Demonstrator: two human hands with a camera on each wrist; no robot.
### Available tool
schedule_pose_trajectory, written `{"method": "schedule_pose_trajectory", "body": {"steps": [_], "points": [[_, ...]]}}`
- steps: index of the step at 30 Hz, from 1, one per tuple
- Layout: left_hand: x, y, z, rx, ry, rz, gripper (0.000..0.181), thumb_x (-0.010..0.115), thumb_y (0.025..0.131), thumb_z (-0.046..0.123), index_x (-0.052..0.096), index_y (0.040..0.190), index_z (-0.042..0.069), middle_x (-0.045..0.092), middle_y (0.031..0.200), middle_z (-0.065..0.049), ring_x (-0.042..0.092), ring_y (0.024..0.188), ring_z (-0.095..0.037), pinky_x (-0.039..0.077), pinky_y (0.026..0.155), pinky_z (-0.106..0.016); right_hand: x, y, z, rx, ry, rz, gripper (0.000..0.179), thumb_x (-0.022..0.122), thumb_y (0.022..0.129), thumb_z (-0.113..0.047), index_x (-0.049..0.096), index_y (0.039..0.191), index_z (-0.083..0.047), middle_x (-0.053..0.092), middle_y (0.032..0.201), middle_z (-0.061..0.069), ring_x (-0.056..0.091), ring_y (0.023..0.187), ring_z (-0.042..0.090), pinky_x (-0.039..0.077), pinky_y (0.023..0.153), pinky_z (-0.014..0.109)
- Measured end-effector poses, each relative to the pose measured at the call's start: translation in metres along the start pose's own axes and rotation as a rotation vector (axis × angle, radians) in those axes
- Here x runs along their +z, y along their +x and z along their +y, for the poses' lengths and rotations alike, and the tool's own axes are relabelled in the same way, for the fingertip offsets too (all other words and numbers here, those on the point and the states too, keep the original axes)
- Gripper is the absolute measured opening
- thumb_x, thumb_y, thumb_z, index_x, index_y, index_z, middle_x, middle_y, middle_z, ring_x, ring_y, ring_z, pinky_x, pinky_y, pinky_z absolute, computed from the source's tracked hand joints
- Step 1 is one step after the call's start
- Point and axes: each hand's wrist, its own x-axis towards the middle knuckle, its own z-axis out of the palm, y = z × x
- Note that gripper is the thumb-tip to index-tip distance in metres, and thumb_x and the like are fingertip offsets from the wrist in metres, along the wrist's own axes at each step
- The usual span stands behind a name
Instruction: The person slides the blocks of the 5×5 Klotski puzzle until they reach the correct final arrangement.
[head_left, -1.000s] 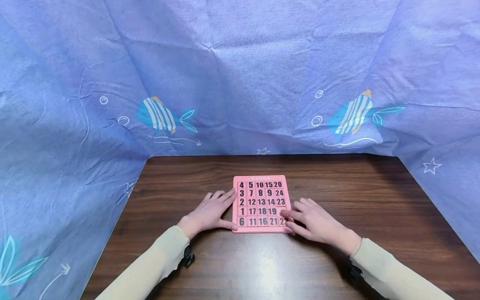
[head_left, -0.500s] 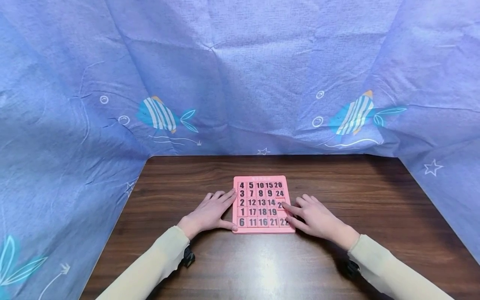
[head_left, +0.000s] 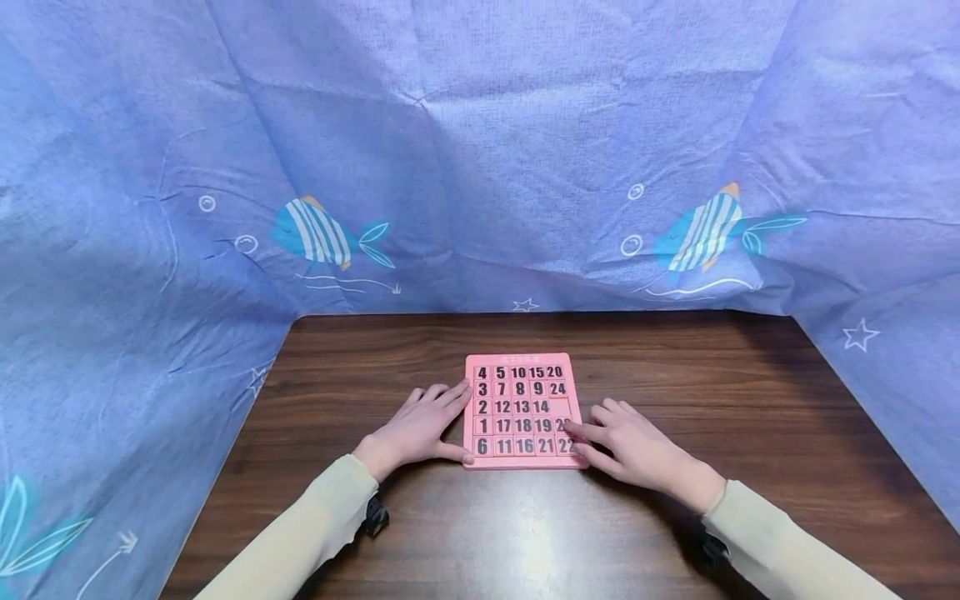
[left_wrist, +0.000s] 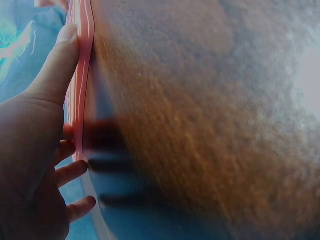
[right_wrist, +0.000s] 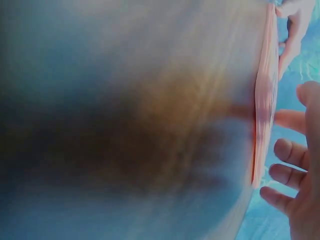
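Observation:
A pink number slide puzzle lies flat on the table, its numbered tiles set in a square grid. My left hand rests along its left side, fingers spread at the upper edge and thumb at the lower corner. In the left wrist view, that thumb lies against the puzzle's edge. My right hand reaches in from the right. Its index fingertip covers part of the tile marked 23, with the thumb near tile 22. The vacant slot sits directly above tile 23, right of tile 14.
The dark wood table has a bright glare near its front. Blue cloth printed with fish hangs behind it and at both sides. A small black device is strapped under the left wrist, and another under the right.
My right index finger has slid tile 23 down one row, so the vacant slot has shifted up one place. The left hand stays in its place on the puzzle's edge.

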Motion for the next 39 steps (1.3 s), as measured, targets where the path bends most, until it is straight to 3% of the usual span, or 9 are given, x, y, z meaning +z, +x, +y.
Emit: {"method": "schedule_pose_trajectory", "body": {"steps": [5, 12, 17, 27, 32, 39], "points": [[0.000, 0.000, 0.000, -0.002, -0.001, 0.004, 0.110, 0.071, 0.083, 0.073, 0.030, 0.165, 0.012, 0.027, 0.172, -0.007, 0.038, 0.146, -0.033, 0.035, 0.111, -0.055, 0.002, 0.016, 0.014, 0.086, -0.005, -0.016, 0.037, 0.070, 0.098, -0.030, 0.074, 0.130, -0.013, 0.060, 0.088, -0.004, 0.047, 0.081, 0.016, 0.040, 0.073, 0.035], [0.000, 0.001, 0.001, 0.004, 0.003, 0.005, 0.111, 0.070, 0.083, 0.073, 0.030, 0.165, 0.012, 0.028, 0.171, -0.008, 0.039, 0.145, -0.033, 0.036, 0.110, -0.055, 0.004, 0.027, 0.027, 0.198, -0.034, -0.143, 0.046, 0.066, 0.101, -0.039, 0.068, 0.141, -0.014, 0.061, 0.089, 0.001, 0.047, 0.082, 0.020, 0.039, 0.072, 0.036], [0.000, 0.001, 0.001, -0.001, -0.001, 0.004, 0.111, 0.071, 0.083, 0.073, 0.030, 0.165, 0.012, 0.028, 0.171, -0.008, 0.038, 0.145, -0.033, 0.036, 0.110, -0.055, 0.003, 0.025, 0.025, 0.190, -0.042, -0.164, 0.048, 0.065, 0.102, -0.041, 0.068, 0.141, -0.014, 0.063, 0.088, 0.001, 0.045, 0.081, 0.019, 0.039, 0.071, 0.035], [-0.001, 0.002, 0.001, -0.010, -0.003, -0.004, 0.111, 0.071, 0.082, 0.074, 0.030, 0.165, 0.012, 0.027, 0.171, -0.007, 0.038, 0.145, -0.033, 0.036, 0.111, -0.056, 0.004, 0.009, 0.013, 0.117, -0.021, -0.097, 0.045, 0.068, 0.100, -0.035, 0.069, 0.140, -0.013, 0.062, 0.082, -0.005, 0.042, 0.078, 0.015, 0.038, 0.070, 0.033], [-0.001, 0.002, 0.001, -0.015, 0.000, -0.010, 0.111, 0.071, 0.082, 0.074, 0.030, 0.166, 0.013, 0.027, 0.172, -0.007, 0.038, 0.146, -0.033, 0.035, 0.111, -0.055, 0.000, 0.012, 0.013, 0.091, -0.014, -0.084, 0.040, 0.070, 0.099, -0.034, 0.073, 0.134, -0.014, 0.063, 0.084, -0.004, 0.043, 0.079, 0.015, 0.037, 0.070, 0.032], [0.000, 0.003, 0.003, -0.025, -0.009, -0.021, 0.111, 0.069, 0.083, 0.075, 0.029, 0.166, 0.012, 0.026, 0.172, -0.007, 0.036, 0.149, -0.034, 0.033, 0.114, -0.057, 0.003, 0.029, 0.026, 0.173, 0.001, -0.121, 0.041, 0.066, 0.101, -0.035, 0.070, 0.136, -0.013, 0.066, 0.093, 0.001, 0.051, 0.085, 0.021, 0.042, 0.077, 0.039]]}}
